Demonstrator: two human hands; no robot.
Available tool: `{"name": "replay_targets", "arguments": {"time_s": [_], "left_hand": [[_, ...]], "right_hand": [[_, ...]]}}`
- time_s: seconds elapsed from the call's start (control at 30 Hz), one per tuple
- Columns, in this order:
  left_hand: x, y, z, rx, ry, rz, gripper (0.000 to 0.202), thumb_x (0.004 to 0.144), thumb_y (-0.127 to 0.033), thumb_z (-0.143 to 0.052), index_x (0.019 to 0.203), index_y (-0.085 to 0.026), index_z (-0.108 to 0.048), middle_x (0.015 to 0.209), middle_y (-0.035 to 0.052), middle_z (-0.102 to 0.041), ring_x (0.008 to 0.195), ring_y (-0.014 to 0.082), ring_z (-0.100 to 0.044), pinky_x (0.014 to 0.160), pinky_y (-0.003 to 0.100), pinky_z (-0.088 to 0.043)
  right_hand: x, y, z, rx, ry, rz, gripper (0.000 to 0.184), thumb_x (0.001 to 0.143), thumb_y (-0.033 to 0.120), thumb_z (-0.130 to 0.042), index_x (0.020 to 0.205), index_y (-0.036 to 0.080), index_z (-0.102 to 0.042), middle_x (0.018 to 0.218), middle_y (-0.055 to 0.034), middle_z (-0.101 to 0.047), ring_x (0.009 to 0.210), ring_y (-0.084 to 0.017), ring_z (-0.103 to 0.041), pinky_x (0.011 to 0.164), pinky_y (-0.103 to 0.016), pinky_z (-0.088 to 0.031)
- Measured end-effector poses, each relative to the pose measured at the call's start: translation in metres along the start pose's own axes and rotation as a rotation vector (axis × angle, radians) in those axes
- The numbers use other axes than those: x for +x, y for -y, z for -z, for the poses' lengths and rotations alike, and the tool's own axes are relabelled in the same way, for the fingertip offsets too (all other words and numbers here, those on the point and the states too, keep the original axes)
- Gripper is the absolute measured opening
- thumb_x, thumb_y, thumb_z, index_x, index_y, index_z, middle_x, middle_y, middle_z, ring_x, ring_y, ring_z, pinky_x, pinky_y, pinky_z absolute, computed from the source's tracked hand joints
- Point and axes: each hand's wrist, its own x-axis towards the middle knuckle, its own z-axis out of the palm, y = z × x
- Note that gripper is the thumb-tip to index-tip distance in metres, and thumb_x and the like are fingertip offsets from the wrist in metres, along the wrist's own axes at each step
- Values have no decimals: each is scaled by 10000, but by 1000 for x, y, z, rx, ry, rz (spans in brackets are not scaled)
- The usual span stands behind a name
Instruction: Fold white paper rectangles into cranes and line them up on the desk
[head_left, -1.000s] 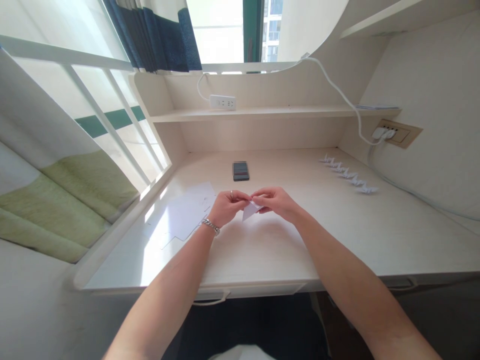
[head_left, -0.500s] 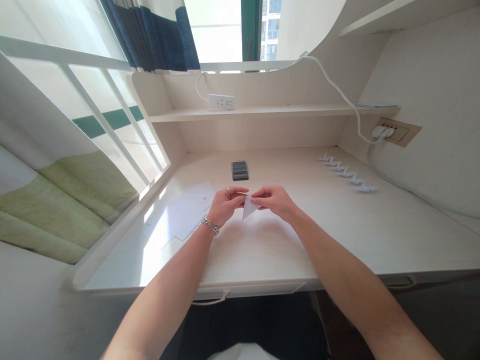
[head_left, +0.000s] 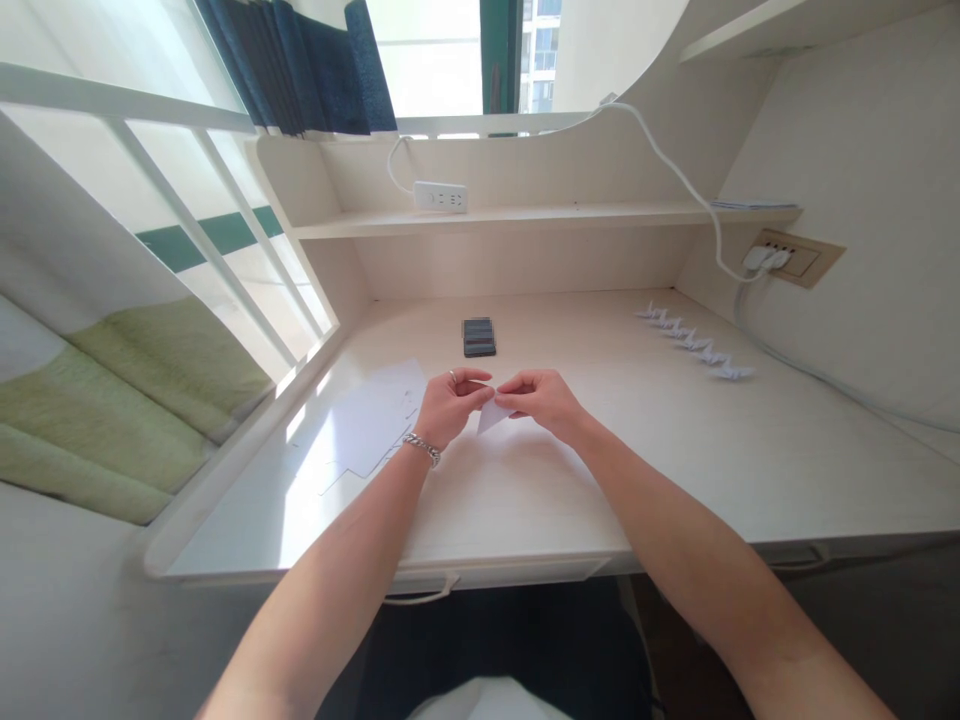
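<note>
Between my hands is a small piece of folded white paper, its pointed end hanging toward me over the desk. My left hand, with a ring and a chain bracelet at the wrist, pinches its upper edge between thumb and fingers. My right hand grips the paper's right side, fingertips almost touching those of the left. The fingers hide much of the upper folds. White paper sheets lie left of my left hand, partly in sunlight. A dark phone-like object rests just beyond my hands.
Several folded paper cranes stand in a slanting row on the desk at the right. A white power strip sits on the shelf. A white cable runs down to the wall socket.
My fingertips have come closer together, and the paper's lower point has swung slightly to the left. Both hands keep hold of it. The view has shifted a little.
</note>
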Motion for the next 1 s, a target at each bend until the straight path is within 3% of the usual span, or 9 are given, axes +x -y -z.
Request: {"name": "replay_targets", "arguments": {"time_s": [0.17,0.4,0.57,0.77,0.9,1.0], "left_hand": [[-1,-3,-1,-9,-22,-6,394,589,-269,-820,921,-115,-675,718,56,-727,632,153,-649,648,299,-529],[-1,-4,-1,-90,-30,36,401,694,-332,-738,1025,-122,-653,746,48,-717,695,171,-675,718,346,-544],[2,4,1,43,-8,-36,451,616,-328,-816,996,-133,-670,788,74,-735,678,172,-663,656,298,-518],[2,2,2,20,-75,-2,434,607,-313,-818,968,-131,-660,762,57,-720,647,150,-642,616,273,-499],[0,2,0,95,42,40,460,633,-329,-814,1010,-129,-641,675,32,-685,590,145,-626,540,253,-457],[-1,2,-1,74,98,36,456,641,-302,-812,1012,-117,-622,651,34,-679,598,154,-638,591,284,-491]], "right_hand": [[0,0,-3,47,-7,-8,245,581,310,-821,738,155,-714,714,-45,-708,693,-162,-657,606,-274,-536],[1,1,-3,79,-42,20,278,549,325,-839,729,155,-712,690,-37,-697,680,-163,-648,620,-292,-539],[-1,3,-2,45,-15,11,257,592,326,-824,755,157,-718,722,-49,-709,688,-165,-656,622,-288,-543],[0,4,-1,78,-29,-45,262,583,285,-844,767,147,-719,681,-50,-704,602,-137,-643,643,-297,-560],[-2,7,-1,86,-48,-23,293,575,322,-858,757,142,-715,671,-55,-706,621,-152,-657,660,-303,-562],[-4,10,-1,85,-46,-38,283,594,321,-852,766,144,-714,666,-59,-708,637,-166,-672,665,-305,-563]]}}
